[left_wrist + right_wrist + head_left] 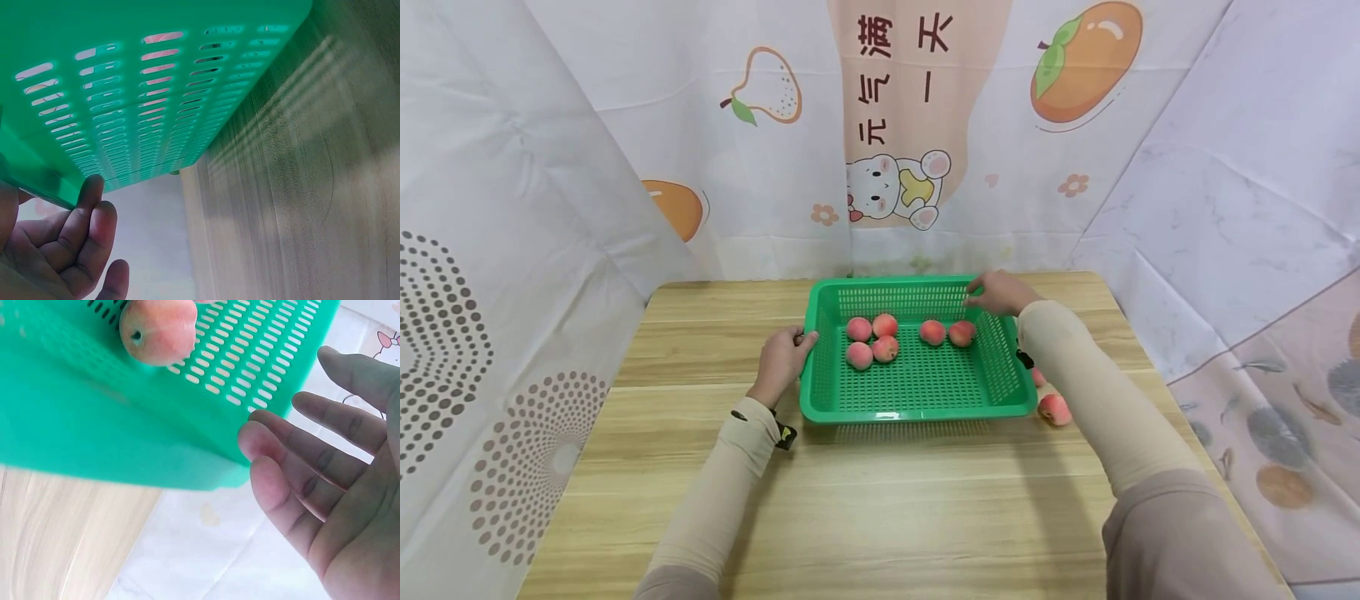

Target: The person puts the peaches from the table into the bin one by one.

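A green plastic basket (917, 416) with slotted walls sits on the wooden table, several red-pink peaches (859, 356) grouped in its left half. Two more peaches (962, 334) lie side by side towards its back right. My left hand (781, 364) grips the basket's left rim, thumb above and fingers curled beneath, as the left wrist view shows at the slotted wall (131, 94). Over the back right corner hovers my right hand (1003, 292), holding nothing. Its fingers are spread and loosely bent in the right wrist view, apart from the nearest peach (159, 331).
On the table (865, 517), outside the basket's right wall, lies one peach (1055, 409). Another peach (1038, 378) beside it is partly hidden by the right sleeve. A printed curtain (760, 183) hangs at the table's back edge.
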`<state>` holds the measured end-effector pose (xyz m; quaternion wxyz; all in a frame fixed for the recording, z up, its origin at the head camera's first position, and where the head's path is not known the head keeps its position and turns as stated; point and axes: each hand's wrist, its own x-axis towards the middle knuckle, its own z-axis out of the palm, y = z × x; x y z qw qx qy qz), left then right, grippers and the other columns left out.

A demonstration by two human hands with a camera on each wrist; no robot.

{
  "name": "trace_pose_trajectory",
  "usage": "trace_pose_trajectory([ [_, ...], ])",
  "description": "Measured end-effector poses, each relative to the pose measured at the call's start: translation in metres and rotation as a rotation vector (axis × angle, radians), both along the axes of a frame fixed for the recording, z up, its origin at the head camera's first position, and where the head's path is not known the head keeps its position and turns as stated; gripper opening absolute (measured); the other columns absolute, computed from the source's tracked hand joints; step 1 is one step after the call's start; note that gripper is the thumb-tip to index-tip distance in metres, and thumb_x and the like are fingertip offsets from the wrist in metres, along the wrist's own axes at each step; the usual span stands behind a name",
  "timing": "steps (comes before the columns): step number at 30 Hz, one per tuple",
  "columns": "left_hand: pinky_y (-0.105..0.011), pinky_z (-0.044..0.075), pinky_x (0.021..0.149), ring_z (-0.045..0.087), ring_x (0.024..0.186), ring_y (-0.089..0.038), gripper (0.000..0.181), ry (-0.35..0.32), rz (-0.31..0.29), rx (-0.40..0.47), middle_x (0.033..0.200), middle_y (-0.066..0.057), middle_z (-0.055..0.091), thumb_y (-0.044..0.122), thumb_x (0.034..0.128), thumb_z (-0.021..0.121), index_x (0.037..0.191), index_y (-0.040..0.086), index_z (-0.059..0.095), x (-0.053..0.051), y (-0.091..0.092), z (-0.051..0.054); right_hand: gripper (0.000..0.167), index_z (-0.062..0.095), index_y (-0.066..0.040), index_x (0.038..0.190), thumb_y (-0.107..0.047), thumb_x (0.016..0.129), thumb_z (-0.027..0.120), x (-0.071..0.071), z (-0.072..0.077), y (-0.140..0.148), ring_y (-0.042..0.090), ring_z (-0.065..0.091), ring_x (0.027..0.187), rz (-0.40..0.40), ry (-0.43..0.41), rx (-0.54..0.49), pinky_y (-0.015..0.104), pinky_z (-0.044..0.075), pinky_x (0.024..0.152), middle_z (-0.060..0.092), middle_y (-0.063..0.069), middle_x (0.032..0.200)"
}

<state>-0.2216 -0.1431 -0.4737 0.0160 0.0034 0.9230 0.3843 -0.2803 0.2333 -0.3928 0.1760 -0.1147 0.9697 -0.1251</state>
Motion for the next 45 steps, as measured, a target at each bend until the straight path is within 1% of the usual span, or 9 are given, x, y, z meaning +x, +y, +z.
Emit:
trace_pose_trajectory([
  [6, -0.03, 0.045, 0.066, 0.059, 0.074, -0.019, 0.039, -0.007, -0.013, -0.001, 0.088, -0.011, 0.067, 0.034, 0.1002, 0.053, 0.116, 0.001, 0.066, 0.001, -0.001, 0.001, 0.042, 0.062, 0.002, 0.125, -0.028, 0.097, 0.057, 0.002, 0.005, 0.006, 0.043, 0.056, 0.12, 0.006, 0.035, -0.031, 0.055, 0.044, 0.1, 0.06, 0.025, 0.131],
  [12, -0.032, 0.047, 0.068, 0.06, 0.077, -0.021, 0.038, 0.003, -0.032, 0.0, 0.091, -0.013, 0.068, 0.033, 0.1017, 0.051, 0.118, 0.002, 0.066, 0.002, 0.0, 0.001, 0.04, 0.062, 0.003, 0.126, -0.026, 0.098, 0.057, 0.006, 0.01, 0.013, 0.043, 0.056, 0.119, -0.007, 0.057, -0.062, 0.056, 0.045, 0.099, 0.058, 0.026, 0.132],
  [16, -0.037, 0.05, 0.075, 0.063, 0.086, -0.026, 0.041, -0.003, -0.035, 0.013, 0.101, -0.016, 0.069, 0.034, 0.1021, 0.049, 0.124, 0.003, 0.063, 0.003, 0.001, 0.001, 0.04, 0.061, 0.004, 0.126, -0.025, 0.098, 0.057, 0.009, 0.009, 0.02, 0.044, 0.056, 0.117, -0.017, 0.072, -0.087, 0.056, 0.045, 0.097, 0.057, 0.028, 0.132],
  [18, -0.041, 0.051, 0.082, 0.064, 0.096, -0.029, 0.045, -0.021, -0.036, 0.015, 0.11, -0.018, 0.068, 0.035, 0.1023, 0.048, 0.132, 0.003, 0.058, 0.003, 0.001, 0.001, 0.04, 0.062, 0.005, 0.124, -0.025, 0.099, 0.057, 0.01, 0.009, 0.025, 0.043, 0.058, 0.114, -0.017, 0.085, -0.097, 0.056, 0.046, 0.095, 0.057, 0.029, 0.132],
  [21, -0.046, 0.05, 0.089, 0.061, 0.108, -0.033, 0.051, -0.043, -0.035, 0.015, 0.121, -0.02, 0.062, 0.036, 0.1025, 0.047, 0.141, 0.003, 0.05, 0.003, 0.0, 0.001, 0.04, 0.061, 0.005, 0.124, -0.025, 0.099, 0.056, 0.014, 0.009, 0.031, 0.043, 0.06, 0.111, -0.018, 0.094, -0.103, 0.055, 0.047, 0.093, 0.057, 0.029, 0.131],
  [24, -0.048, 0.048, 0.092, 0.057, 0.114, -0.035, 0.054, -0.049, -0.045, 0.01, 0.125, -0.022, 0.056, 0.037, 0.1029, 0.046, 0.145, 0.003, 0.044, 0.003, 0.0, 0.001, 0.039, 0.061, 0.007, 0.123, -0.023, 0.098, 0.056, 0.016, 0.01, 0.037, 0.042, 0.061, 0.109, -0.029, 0.103, -0.107, 0.054, 0.048, 0.092, 0.059, 0.029, 0.129],
  [29, -0.051, 0.046, 0.095, 0.054, 0.117, -0.038, 0.055, -0.034, -0.071, 0.015, 0.128, -0.024, 0.053, 0.036, 0.1033, 0.045, 0.148, 0.003, 0.04, 0.002, -0.002, 0.0, 0.039, 0.062, 0.007, 0.122, -0.023, 0.098, 0.056, 0.02, 0.01, 0.047, 0.041, 0.064, 0.102, -0.054, 0.102, -0.109, 0.054, 0.05, 0.088, 0.062, 0.029, 0.122],
  [37, -0.051, 0.045, 0.096, 0.058, 0.11, -0.035, 0.051, -0.025, -0.101, 0.007, 0.126, -0.021, 0.06, 0.035, 0.1041, 0.044, 0.147, 0.008, 0.043, 0.001, -0.005, 0.0, 0.038, 0.064, 0.008, 0.117, -0.022, 0.097, 0.057, 0.024, 0.004, 0.065, 0.043, 0.062, 0.106, -0.08, 0.105, -0.102, 0.055, 0.049, 0.089, 0.063, 0.029, 0.121],
  [45, -0.053, 0.041, 0.104, 0.052, 0.126, -0.037, 0.056, -0.048, -0.098, -0.014, 0.144, -0.022, 0.049, 0.036, 0.105, 0.04, 0.152, 0.008, 0.032, 0.002, -0.003, 0.0, 0.038, 0.063, 0.009, 0.119, -0.022, 0.096, 0.057, 0.034, 0.002, 0.077, 0.046, 0.06, 0.109, -0.068, 0.052, -0.038, 0.058, 0.046, 0.093, 0.061, 0.03, 0.123],
])
